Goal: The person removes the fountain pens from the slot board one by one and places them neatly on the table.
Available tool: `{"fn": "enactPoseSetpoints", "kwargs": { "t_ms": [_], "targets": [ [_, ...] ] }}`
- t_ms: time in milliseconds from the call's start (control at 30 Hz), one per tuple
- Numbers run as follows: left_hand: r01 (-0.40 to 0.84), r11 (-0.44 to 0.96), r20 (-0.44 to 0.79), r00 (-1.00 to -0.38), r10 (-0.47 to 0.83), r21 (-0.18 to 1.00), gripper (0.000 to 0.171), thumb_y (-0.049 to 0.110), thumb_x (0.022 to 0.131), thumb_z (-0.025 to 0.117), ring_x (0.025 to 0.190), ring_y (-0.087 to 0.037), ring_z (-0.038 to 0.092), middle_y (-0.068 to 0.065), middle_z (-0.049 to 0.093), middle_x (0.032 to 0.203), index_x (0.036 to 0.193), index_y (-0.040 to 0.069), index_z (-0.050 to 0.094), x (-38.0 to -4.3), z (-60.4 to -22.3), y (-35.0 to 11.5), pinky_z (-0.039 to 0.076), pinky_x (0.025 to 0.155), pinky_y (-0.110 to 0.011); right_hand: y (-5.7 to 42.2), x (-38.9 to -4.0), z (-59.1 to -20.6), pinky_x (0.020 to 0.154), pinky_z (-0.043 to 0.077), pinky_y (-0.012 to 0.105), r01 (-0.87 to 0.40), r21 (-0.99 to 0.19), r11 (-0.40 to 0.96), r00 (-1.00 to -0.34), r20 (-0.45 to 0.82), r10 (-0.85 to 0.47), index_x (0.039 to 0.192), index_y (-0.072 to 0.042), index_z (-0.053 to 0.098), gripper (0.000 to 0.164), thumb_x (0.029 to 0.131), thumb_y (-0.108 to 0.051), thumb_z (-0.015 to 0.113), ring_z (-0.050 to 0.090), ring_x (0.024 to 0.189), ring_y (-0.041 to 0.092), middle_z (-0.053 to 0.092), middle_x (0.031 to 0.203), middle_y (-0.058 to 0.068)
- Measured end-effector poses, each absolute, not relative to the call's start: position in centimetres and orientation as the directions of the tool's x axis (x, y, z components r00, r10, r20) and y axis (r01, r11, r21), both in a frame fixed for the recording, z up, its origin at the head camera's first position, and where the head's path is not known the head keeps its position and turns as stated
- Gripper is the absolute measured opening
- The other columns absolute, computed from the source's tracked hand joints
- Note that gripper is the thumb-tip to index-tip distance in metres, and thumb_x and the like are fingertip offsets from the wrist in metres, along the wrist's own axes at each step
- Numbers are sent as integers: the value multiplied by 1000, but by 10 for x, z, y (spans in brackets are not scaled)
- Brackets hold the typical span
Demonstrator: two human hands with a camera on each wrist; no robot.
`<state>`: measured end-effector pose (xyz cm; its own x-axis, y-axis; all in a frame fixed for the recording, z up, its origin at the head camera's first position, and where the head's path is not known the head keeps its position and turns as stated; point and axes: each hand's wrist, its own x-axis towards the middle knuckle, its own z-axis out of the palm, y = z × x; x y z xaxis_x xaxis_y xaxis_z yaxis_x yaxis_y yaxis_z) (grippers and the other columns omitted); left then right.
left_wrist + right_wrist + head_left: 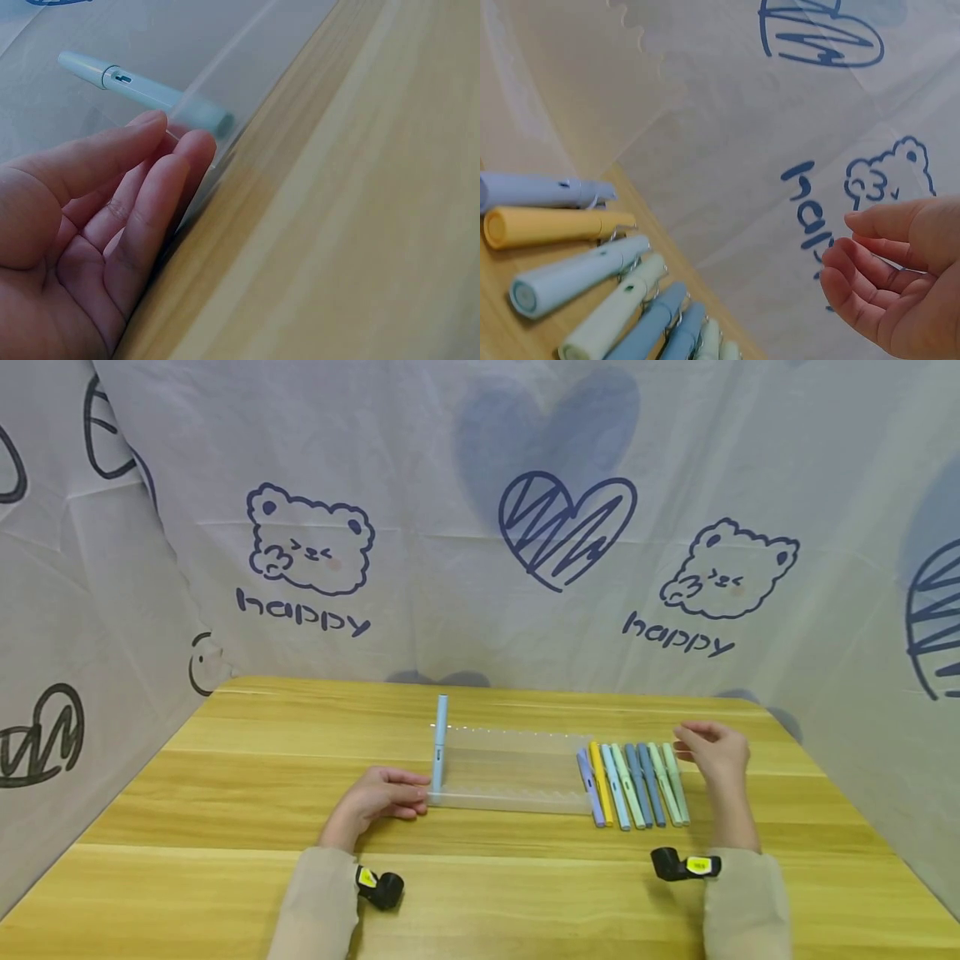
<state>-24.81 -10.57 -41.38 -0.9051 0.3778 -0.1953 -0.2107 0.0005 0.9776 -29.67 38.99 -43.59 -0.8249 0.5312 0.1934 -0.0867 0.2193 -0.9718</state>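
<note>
A clear plastic pen rack point(517, 802) with notched edges lies on the table. One light blue pen point(439, 735) rests in its left end, and shows in the left wrist view point(154, 93) too. My left hand point(384, 794) pinches the rack's near left corner between thumb and fingers, beside that pen. Several capped pens lie in a row at the rack's right end, among them a purple pen point(591, 787), a yellow pen point(601, 783) and a dark blue pen point(651, 783). My right hand point(716, 750), fingers loosely bent and holding nothing, hovers just right of the row's far end.
The wooden table point(480, 893) extends around the rack and pens. A pale cloth point(435, 610) printed with bears and hearts hangs behind the table's far edge and along its sides. Each wrist carries a small black camera point(386, 890).
</note>
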Motion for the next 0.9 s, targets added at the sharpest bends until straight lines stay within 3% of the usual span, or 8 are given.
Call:
{"fn": "enactPoseSetpoints", "kwargs": {
  "t_ms": [367, 600, 700, 800, 900],
  "targets": [
    [-218, -3, -201, -906, 371, 976, 31, -2, 81, 61, 65, -17, 64, -14, 66, 77, 109, -13, 55, -248, -415, -107, 54, 61, -26, 387, -318, -441, 56, 53, 24, -163, -939, 303, -797, 307, 520, 98, -8, 65, 47, 68, -43, 74, 64, 70, 20, 63, 88, 9],
    [-226, 0, -211, -909, 359, 974, 30, -2, 80, 62, 65, -18, 64, -14, 65, 76, 108, -12, 57, -249, -417, -106, 54, 62, -27, 387, -332, -442, 54, 54, 30, -286, -924, 253, -786, 377, 490, 96, -7, 68, 42, 66, -33, 78, 64, 66, 23, 65, 86, 10],
    [-220, -2, -204, -909, 364, 975, 29, -2, 80, 62, 66, -18, 64, -14, 66, 77, 108, -12, 57, -250, -417, -106, 54, 62, -27, 375, -324, -429, 53, 54, 30, -311, -926, 215, -805, 377, 459, 95, -5, 68, 36, 68, -26, 79, 64, 64, 21, 66, 84, 10],
    [-219, 1, -204, -909, 362, 976, 29, -2, 80, 62, 66, -18, 64, -14, 66, 77, 108, -12, 57, -250, -417, -106, 54, 62, -27, 346, -295, -396, 53, 54, 28, -340, -935, 101, -846, 352, 401, 92, 1, 67, 23, 74, -11, 74, 64, 62, 22, 66, 81, 13],
    [-222, 7, -209, -910, 359, 975, 30, -2, 81, 62, 66, -18, 64, -14, 66, 76, 109, -12, 57, -250, -417, -106, 54, 62, -27, 335, -294, -392, 53, 54, 29, -356, -928, 109, -848, 370, 379, 91, 1, 67, 22, 74, -11, 74, 63, 62, 23, 65, 80, 15]
  ]
}}
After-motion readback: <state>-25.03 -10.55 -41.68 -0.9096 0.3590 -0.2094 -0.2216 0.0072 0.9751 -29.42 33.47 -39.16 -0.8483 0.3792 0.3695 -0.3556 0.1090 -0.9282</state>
